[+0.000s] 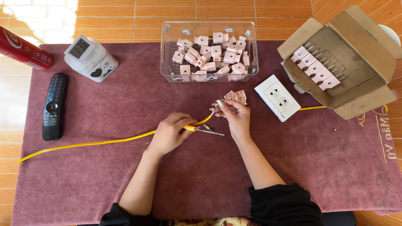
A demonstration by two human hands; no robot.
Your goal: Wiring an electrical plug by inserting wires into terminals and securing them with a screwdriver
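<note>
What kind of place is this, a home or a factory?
Probably a home used for small assembly work: a maroon mat on tiled floor, a TV remote, and a clear bin of pink plugs.

We saw a black remote [53, 107], a white clock [90, 57], a red can [23, 49] and a white socket block [277, 97] on the maroon mat [104, 180].
</note>
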